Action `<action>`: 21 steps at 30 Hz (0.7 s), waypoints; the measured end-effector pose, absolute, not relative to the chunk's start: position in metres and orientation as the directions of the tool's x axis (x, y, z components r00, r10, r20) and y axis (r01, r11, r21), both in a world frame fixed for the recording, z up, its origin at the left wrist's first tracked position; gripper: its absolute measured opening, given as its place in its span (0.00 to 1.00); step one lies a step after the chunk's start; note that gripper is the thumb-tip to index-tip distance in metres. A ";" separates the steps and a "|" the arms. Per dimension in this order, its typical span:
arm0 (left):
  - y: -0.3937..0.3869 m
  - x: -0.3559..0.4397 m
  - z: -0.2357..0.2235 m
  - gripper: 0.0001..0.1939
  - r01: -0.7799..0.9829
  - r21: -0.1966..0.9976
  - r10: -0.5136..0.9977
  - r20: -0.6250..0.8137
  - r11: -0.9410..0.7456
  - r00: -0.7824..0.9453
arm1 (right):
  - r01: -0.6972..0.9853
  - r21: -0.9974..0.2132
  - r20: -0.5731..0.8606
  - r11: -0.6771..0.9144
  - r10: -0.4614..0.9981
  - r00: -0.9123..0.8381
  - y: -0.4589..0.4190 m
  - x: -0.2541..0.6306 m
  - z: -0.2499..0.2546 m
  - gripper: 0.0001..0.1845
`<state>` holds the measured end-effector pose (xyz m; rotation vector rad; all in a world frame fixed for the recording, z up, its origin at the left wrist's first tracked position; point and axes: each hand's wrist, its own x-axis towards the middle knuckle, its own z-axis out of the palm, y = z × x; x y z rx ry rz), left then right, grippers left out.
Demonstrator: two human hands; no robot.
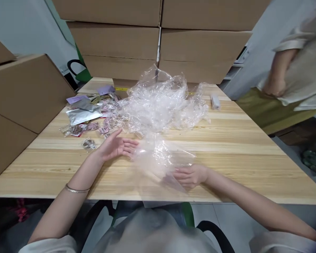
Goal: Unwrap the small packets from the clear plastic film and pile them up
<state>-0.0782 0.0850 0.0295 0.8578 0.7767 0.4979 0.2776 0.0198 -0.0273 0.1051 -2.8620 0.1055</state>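
A clear plastic bag (155, 158), partly blurred, spreads between my two hands above the front of the table. My left hand (118, 146) is open at its left side, thumb raised and fingers reaching toward the film; I cannot tell whether they touch it. On the other side, my right hand (188, 175) has its fingers together and bent around the bag's lower right edge, with film covering the fingertips. Just behind lies a big heap of crumpled clear plastic bags (160, 102).
Small wrapped packets (78, 129) and a silver pouch (84, 115) lie at the table's left, one packet (88, 143) nearer me. A small white item (215, 102) sits back right. Cardboard boxes (200, 52) wall the back and left (26, 95). Another person (300, 70) stands at right.
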 end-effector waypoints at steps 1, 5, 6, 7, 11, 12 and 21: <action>0.080 -0.081 0.030 0.40 -0.026 0.825 0.638 -0.416 0.565 0.648 | -0.079 -0.124 0.240 0.989 -0.048 -0.970 0.021 0.275 -0.023 0.31; 0.062 -0.082 0.031 0.32 0.147 0.832 0.576 -0.486 0.535 0.657 | -0.098 -0.325 0.245 0.941 -0.016 -0.969 0.021 0.253 0.008 0.40; 0.060 -0.083 0.031 0.32 0.180 0.830 0.579 -0.507 0.528 0.639 | -0.119 -0.339 0.251 0.933 -0.032 -0.967 0.021 0.246 0.016 0.42; 0.059 -0.083 0.031 0.33 0.215 0.826 0.579 -0.528 0.522 0.622 | -0.143 -0.338 0.246 0.930 -0.059 -0.967 0.021 0.238 0.023 0.43; 0.064 -0.090 0.030 0.23 0.327 0.829 0.574 -0.552 0.453 0.605 | -0.220 -0.266 0.181 0.938 -0.176 -0.968 0.021 0.215 0.030 0.38; 0.064 -0.091 0.031 0.21 0.337 0.845 0.592 -0.532 0.415 0.605 | -0.212 -0.243 0.168 0.946 -0.175 -0.970 0.022 0.212 0.027 0.37; 0.018 -0.114 0.069 0.15 0.044 0.961 0.904 0.240 -0.272 0.354 | 0.780 -0.434 0.640 0.450 0.764 -0.085 0.024 0.234 0.019 0.18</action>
